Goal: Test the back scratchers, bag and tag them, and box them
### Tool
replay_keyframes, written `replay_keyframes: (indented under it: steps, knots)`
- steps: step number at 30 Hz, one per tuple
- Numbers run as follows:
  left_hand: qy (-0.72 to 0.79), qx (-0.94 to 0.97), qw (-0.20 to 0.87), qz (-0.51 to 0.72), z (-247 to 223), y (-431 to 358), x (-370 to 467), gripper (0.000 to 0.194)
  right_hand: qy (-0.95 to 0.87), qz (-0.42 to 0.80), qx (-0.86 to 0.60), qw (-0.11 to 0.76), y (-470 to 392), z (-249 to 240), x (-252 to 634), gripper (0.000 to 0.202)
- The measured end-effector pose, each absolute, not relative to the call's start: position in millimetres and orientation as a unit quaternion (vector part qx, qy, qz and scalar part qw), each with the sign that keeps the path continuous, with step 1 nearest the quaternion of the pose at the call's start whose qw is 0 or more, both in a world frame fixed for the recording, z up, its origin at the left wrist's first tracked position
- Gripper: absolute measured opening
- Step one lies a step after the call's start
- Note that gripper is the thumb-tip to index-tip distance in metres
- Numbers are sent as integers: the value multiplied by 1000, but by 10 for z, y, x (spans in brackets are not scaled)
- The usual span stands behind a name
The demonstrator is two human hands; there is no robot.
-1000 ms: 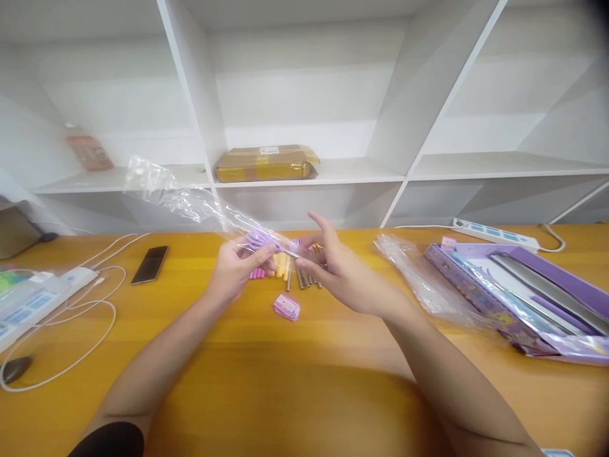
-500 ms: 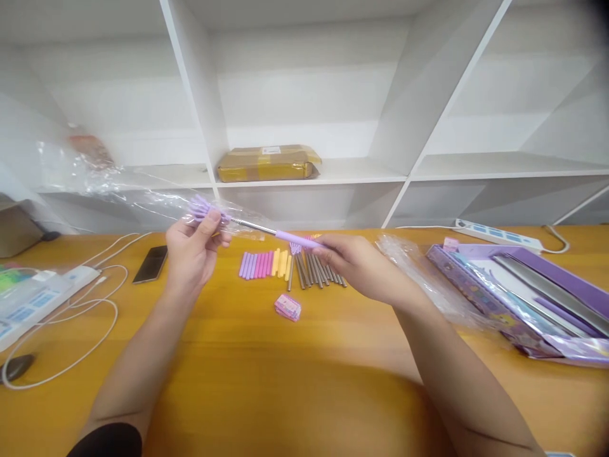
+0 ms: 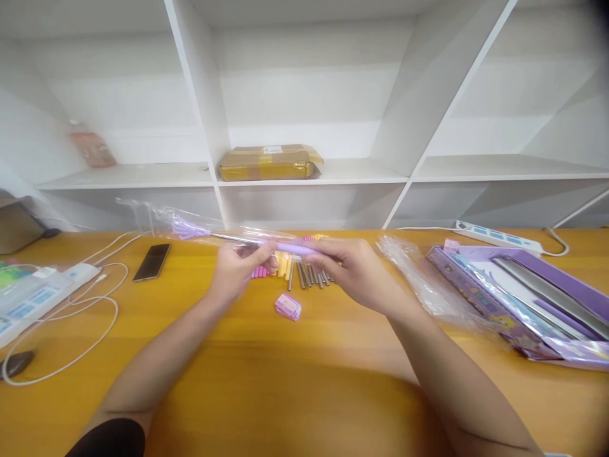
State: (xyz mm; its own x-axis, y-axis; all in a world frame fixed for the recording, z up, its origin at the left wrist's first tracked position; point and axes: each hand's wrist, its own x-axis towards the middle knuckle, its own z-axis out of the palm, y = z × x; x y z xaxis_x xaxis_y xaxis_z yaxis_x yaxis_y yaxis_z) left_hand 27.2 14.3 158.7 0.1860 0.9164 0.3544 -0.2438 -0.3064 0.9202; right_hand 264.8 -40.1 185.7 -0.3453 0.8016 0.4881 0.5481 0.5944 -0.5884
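Observation:
A back scratcher (image 3: 289, 247) with a lilac claw head, thin metal rod and lilac handle is held level in front of me. A clear plastic sleeve (image 3: 155, 217) covers its head and rod. My right hand (image 3: 354, 270) is closed round the handle end. My left hand (image 3: 242, 266) pinches the sleeve where rod meets handle, thumb on the near side. Behind the hands lie several metal-rod back scratchers (image 3: 309, 273) with yellow handles (image 3: 284, 263) and pink handles (image 3: 260, 271), partly hidden. A small stack of pink cards (image 3: 288, 306) sits in front of them.
Clear plastic sleeves (image 3: 419, 279) lie beside a purple box (image 3: 476, 298) on the right. At left are a phone (image 3: 152, 262), white cables (image 3: 117, 304), a power strip (image 3: 42, 298) and a mouse (image 3: 18, 365). A taped parcel (image 3: 269, 163) rests on the shelf behind.
My left hand has slid right along the back scratcher, from its claw head to the handle. The sleeve has come along and now covers the head and rod. My right hand stays at the handle.

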Motion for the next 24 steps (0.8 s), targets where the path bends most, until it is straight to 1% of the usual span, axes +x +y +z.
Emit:
replay_keyframes:
  steps: [2,5,8,11,13,17,21,24]
  knots:
    - [289,572,522,564,1563,143,299,39,-792,187,-423,399,-409,1849,2629,37]
    - [278,561,510,590,1594,177,263,37,-753,259,-435,420,-395,1835,2659,38]
    - [281,552,500,606,1649,204,199,35,-730,302,-421,446,-364,1824,2713,33]
    - [292,553,505,595,1679,203,169,37,-729,299,-416,454,-337,1819,2738,24]
    - [292,554,510,589,1684,195,172,39,-730,300,-416,451,-326,1822,2737,22]
    - [289,551,521,584,1650,168,231,41,-727,296,-414,460,-318,1825,2705,24]
    - [309,554,536,557,1553,123,341,43,-744,247,-412,465,-318,1787,2623,24]
    - [322,546,537,556,1498,106,390,47,-754,221,-407,466,-312,1753,2565,29]
